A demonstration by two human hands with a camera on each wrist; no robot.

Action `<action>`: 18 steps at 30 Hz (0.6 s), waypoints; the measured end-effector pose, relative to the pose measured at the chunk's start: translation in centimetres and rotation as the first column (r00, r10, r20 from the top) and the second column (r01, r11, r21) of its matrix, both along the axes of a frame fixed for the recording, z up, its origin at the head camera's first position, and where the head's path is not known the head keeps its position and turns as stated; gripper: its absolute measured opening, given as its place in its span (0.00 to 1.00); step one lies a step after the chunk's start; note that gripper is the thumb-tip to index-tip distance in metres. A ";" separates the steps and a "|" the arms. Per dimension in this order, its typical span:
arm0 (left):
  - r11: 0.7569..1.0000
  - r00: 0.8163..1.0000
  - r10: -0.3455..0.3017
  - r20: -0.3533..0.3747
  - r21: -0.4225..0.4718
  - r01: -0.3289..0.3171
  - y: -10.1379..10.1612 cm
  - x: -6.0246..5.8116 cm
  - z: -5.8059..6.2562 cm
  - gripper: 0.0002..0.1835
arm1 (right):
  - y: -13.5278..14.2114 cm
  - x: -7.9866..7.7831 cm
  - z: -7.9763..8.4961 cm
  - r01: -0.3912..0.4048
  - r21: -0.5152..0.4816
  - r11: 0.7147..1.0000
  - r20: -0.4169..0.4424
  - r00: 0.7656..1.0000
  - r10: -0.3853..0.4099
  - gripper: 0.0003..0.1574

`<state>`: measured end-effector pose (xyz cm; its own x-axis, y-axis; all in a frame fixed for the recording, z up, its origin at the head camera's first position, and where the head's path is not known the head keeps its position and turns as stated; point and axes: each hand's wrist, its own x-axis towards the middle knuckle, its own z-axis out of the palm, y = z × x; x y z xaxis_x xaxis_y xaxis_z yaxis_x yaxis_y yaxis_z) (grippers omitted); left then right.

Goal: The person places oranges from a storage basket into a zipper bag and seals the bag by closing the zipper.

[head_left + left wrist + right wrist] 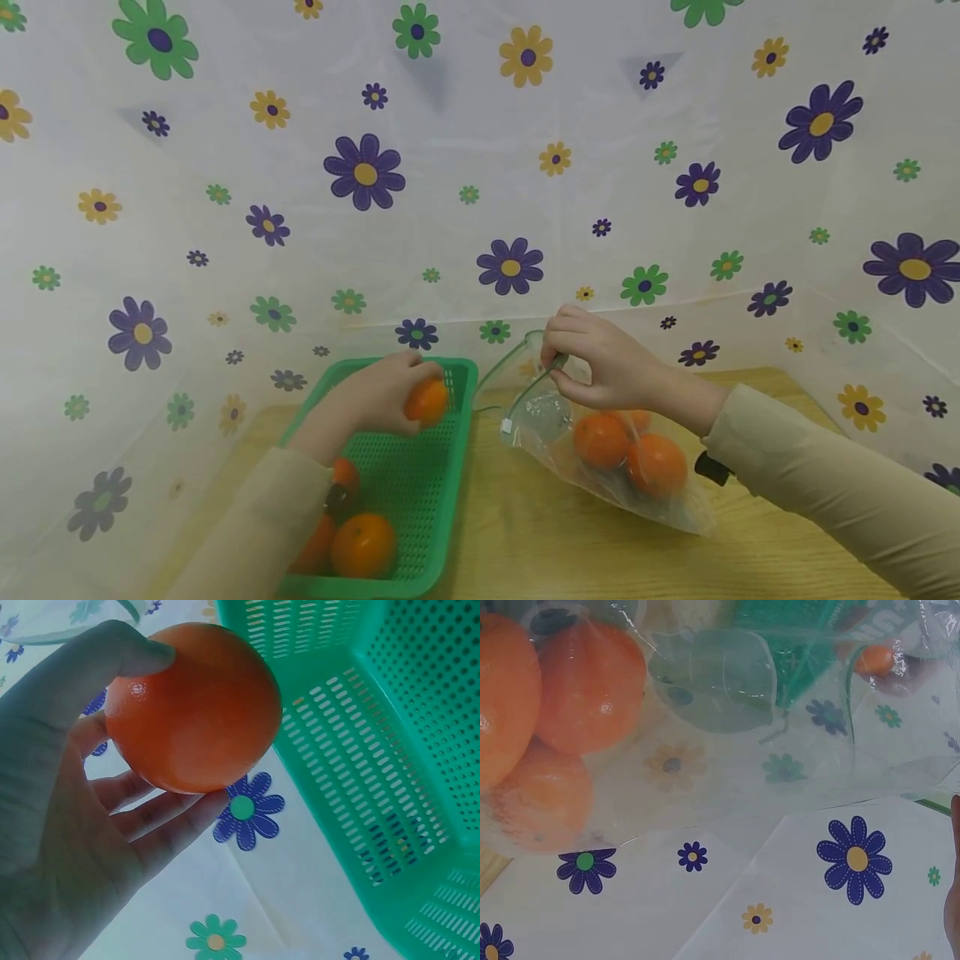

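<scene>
My left hand [386, 393] grips an orange [196, 709] between thumb and fingers, above the far end of the green basket [459, 467]. Several more oranges [364, 545] lie in the basket's near end, partly hidden by my left forearm. To the right, my right hand [600, 354] pinches the green-edged mouth of a clear zip bag [551, 454], whose opening gapes toward the basket. Inside the bag, resting on the table, are several oranges [657, 465]; through the right wrist view's clear plastic, oranges [589, 686] bunch at the left.
A wooden table [517, 542] lies under the basket and bag. Behind and at both sides hangs a white sheet [450, 233] printed with flowers. A white slider [507, 426] sits on the bag's zip, near the basket's right rim.
</scene>
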<state>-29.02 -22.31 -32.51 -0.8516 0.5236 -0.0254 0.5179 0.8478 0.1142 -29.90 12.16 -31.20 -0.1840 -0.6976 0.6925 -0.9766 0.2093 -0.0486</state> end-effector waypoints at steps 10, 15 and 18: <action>1.000 1.000 -0.021 -0.024 -0.023 0.020 1.9 0.6 0.6 0.38 | -0.2 0.1 0.0 -0.003 -0.002 1.000 -0.004 1.000 0.003 0.09; 0.998 0.997 -0.049 -0.059 -0.030 0.047 2.7 1.0 1.0 0.38 | -0.3 0.1 -0.1 -0.005 -0.007 1.000 -0.010 1.000 0.005 0.09; 0.998 0.995 -0.060 -0.077 -0.034 0.057 3.0 1.2 1.2 0.38 | -0.3 0.1 -0.1 -0.005 -0.008 1.000 -0.013 1.000 0.005 0.09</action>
